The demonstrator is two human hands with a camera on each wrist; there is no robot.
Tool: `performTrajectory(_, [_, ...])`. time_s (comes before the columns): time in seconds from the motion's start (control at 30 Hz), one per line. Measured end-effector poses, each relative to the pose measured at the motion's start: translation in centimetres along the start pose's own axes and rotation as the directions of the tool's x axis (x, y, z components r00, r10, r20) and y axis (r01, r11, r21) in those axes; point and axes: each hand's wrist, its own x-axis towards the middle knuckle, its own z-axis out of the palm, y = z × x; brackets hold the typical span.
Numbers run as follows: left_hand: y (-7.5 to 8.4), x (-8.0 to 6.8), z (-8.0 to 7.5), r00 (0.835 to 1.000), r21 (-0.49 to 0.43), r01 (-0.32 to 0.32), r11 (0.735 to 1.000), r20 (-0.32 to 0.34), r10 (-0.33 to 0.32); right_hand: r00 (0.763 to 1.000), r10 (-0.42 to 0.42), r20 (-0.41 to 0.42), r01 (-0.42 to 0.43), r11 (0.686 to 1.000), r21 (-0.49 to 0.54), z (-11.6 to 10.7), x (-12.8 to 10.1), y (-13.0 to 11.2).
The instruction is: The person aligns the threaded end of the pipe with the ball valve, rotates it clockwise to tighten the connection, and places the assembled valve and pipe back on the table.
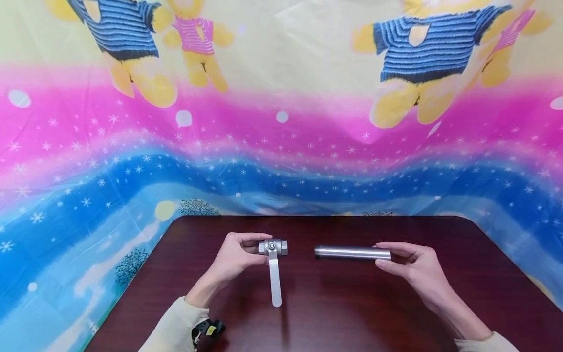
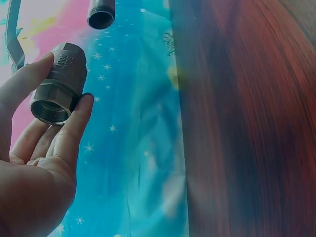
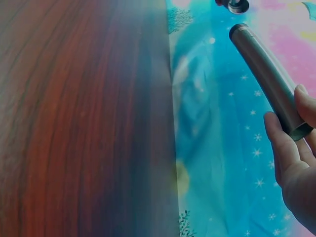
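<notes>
While hovering over dk-red woodgrain table, w/ bear-print cloth behind, pinching silvery hex-ended ball valve btwn fingers & thumb of L hand, shiny threaded-end steel pipe likewise in R hand.

The dark-red table is gleaming; behind it a bright cloth is hanging, bears are sporting striped tops up high, and white snowflakes are dotting the pink and blue below!
</notes>
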Motion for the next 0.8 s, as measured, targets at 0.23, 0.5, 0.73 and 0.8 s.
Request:
performTrajectory(0.23, [0.1, 0.0, 0.6, 0.999, -0.017, 0.036, 0.999, 0.017, -0.036, 0.999, -0.016, 0.028, 0.014, 0.996, 0.091, 0.6, 0.4, -0.4])
performTrajectory(0.5, [0.3, -0.1, 1.3, 0.998, -0.067, 0.06, 0.996, 0.03, -0.058, 0.998, -0.021, 0.055, 0.012, 0.988, 0.157, 1.7, 0.6, -0.7])
performTrajectory(0.73, [0.4, 0.0, 1.9, 0.997, -0.088, 0.068, 0.994, 0.038, -0.065, 0.997, -0.041, 0.072, 0.025, 0.979, 0.201, 2.7, 0.8, -0.9])
performTrajectory(0.8, [0.3, 0.0, 2.0, 0.997, -0.09, 0.07, 0.993, 0.033, -0.067, 0.996, -0.044, 0.075, 0.027, 0.977, 0.21, 2.9, 0.8, -1.0])
